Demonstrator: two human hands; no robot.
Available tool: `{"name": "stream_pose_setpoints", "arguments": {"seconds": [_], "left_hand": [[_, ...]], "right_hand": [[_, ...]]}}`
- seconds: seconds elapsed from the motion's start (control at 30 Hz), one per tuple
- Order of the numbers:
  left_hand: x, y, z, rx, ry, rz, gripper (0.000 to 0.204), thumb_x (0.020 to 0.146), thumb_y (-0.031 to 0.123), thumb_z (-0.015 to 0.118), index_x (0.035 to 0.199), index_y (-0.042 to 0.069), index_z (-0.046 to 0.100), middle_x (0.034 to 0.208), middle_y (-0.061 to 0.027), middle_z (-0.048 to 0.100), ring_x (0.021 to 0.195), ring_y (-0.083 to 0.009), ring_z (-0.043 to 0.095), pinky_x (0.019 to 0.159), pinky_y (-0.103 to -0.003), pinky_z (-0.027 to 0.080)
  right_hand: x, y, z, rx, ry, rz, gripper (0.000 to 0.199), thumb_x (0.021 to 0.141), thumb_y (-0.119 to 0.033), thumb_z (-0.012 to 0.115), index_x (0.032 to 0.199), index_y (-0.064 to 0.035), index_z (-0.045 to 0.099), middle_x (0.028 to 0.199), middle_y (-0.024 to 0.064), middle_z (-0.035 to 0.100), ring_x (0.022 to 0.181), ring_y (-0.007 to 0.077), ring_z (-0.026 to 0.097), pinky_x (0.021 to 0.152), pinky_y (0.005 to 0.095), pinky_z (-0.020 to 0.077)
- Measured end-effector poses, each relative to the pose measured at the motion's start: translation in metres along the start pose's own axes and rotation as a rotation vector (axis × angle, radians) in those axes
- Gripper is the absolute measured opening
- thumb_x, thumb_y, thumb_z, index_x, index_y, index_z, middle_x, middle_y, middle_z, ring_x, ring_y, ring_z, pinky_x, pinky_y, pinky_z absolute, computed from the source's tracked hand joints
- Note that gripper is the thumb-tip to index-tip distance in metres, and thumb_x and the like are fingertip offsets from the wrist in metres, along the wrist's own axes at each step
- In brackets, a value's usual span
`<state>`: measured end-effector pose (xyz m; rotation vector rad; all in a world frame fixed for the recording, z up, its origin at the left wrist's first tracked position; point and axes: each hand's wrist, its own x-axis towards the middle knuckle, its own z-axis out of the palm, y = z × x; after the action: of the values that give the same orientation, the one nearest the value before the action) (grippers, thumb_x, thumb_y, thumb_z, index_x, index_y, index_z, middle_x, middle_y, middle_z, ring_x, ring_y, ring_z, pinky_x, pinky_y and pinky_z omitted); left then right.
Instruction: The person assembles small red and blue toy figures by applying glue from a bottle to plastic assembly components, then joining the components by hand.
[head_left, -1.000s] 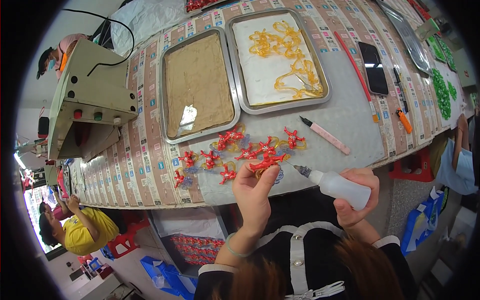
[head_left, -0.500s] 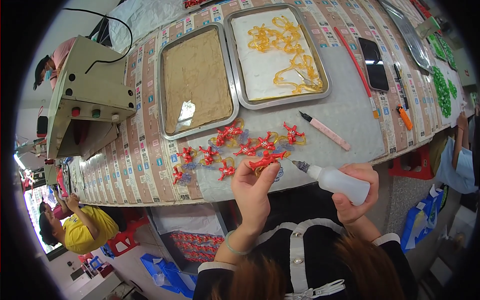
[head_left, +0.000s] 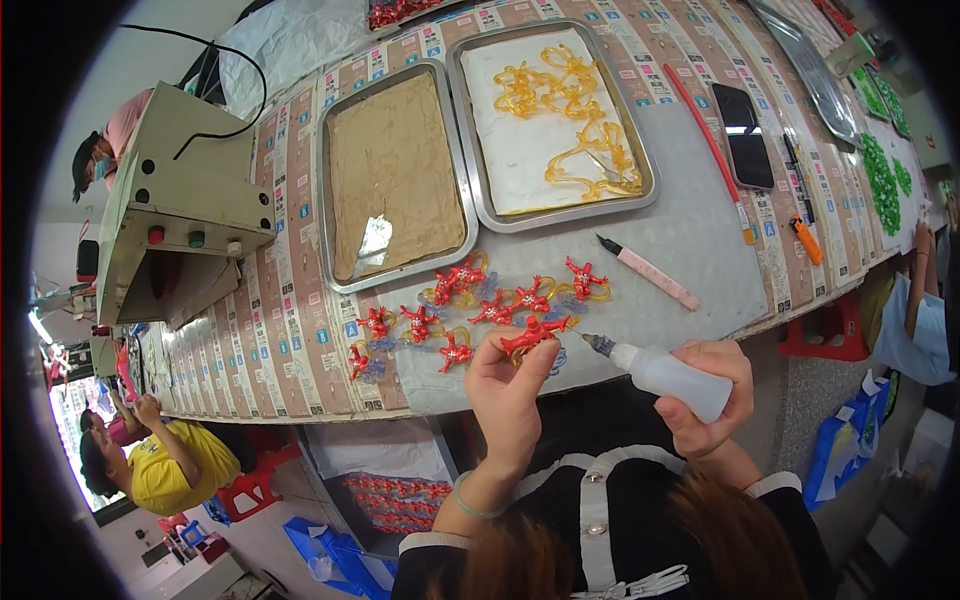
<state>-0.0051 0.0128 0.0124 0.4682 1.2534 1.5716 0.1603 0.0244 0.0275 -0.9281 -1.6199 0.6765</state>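
Between the thumb and fingers of my left hand (head_left: 507,405) is a small glossy red figure (head_left: 532,333), with yellow parts partly hidden behind my fingers. My right hand (head_left: 712,400) is wrapped round a white squeeze bottle (head_left: 680,384), tilted so its dark narrow nozzle (head_left: 598,344) points left at the figure's right end. Only a small gap shows there; whether the fine tip touches is too small to tell. Just beyond my left hand, several similar red figures (head_left: 419,322) with yellow loops and bluish clear pieces lie on a pale sheet (head_left: 640,300).
Past the figures are a metal tray (head_left: 470,200) with a brown surface and another tray (head_left: 650,190) holding yellow tubing. A pink pen-like tool (head_left: 655,276), a red brush (head_left: 705,135) and a phone (head_left: 742,135) lie right. A beige machine (head_left: 185,200) stands left. Other people sit nearby.
The whole view has shifted slightly, with the table sitting a little lower in it. The bottle has moved slightly left and down. Both hands keep their hold.
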Motion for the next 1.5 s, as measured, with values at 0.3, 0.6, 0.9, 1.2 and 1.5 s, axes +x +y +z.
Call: {"name": "stream_pose_setpoints", "arguments": {"seconds": [0.3,0.6,0.9,1.2,1.5], "left_hand": [[-0.0001,-0.0019,-0.0022,0.012,-0.024,-0.006,0.015,0.070,-0.005,0.060,0.081,0.001,0.051,0.080,-0.0029,0.053,0.073,-0.0073,0.049,0.066,-0.019,0.039],[0.0022,-0.0004,-0.0013,-0.027,0.002,-0.020,0.014,0.070,-0.005,0.059,0.080,0.001,0.051,0.077,-0.0030,0.055,0.071,-0.0074,0.049,0.066,-0.019,0.039],[0.0010,-0.0022,-0.0025,-0.021,-0.028,-0.005,0.013,0.070,-0.004,0.059,0.079,0.001,0.051,0.079,-0.0034,0.055,0.072,-0.0075,0.050,0.067,-0.020,0.039],[-0.0002,-0.0018,-0.0022,-0.030,-0.038,-0.015,0.013,0.071,-0.003,0.060,0.080,0.001,0.051,0.080,-0.0035,0.055,0.074,-0.0075,0.050,0.069,-0.020,0.039],[0.0006,-0.0020,-0.0019,-0.036,-0.043,-0.015,0.013,0.071,-0.003,0.059,0.082,0.000,0.052,0.080,-0.0038,0.056,0.073,-0.0076,0.050,0.069,-0.020,0.040]], "right_hand": [[-0.0019,0.0004,-0.0006,0.000,-0.004,0.002,0.044,0.060,-0.015,0.073,0.092,0.0002,0.047,0.078,0.0118,0.055,0.064,0.0197,0.053,0.057,0.0275,0.0440],[-0.0045,0.0021,-0.0006,0.140,0.088,0.013,0.042,0.065,-0.019,0.069,0.093,0.0003,0.045,0.081,0.0114,0.053,0.067,0.0180,0.051,0.059,0.0283,0.0438],[-0.0044,0.0035,-0.0001,0.081,0.033,0.036,0.041,0.064,-0.017,0.070,0.093,0.0009,0.046,0.079,0.0116,0.053,0.067,0.0181,0.051,0.060,0.0281,0.0436],[-0.0044,0.0026,0.0011,0.082,0.048,0.057,0.041,0.063,-0.016,0.070,0.091,0.0011,0.047,0.078,0.0123,0.054,0.065,0.0180,0.052,0.059,0.0269,0.0431],[-0.0047,0.0047,0.0007,0.117,0.070,0.074,0.040,0.064,-0.017,0.069,0.092,0.0009,0.046,0.081,0.0122,0.053,0.068,0.0177,0.051,0.062,0.0265,0.0421]]}}
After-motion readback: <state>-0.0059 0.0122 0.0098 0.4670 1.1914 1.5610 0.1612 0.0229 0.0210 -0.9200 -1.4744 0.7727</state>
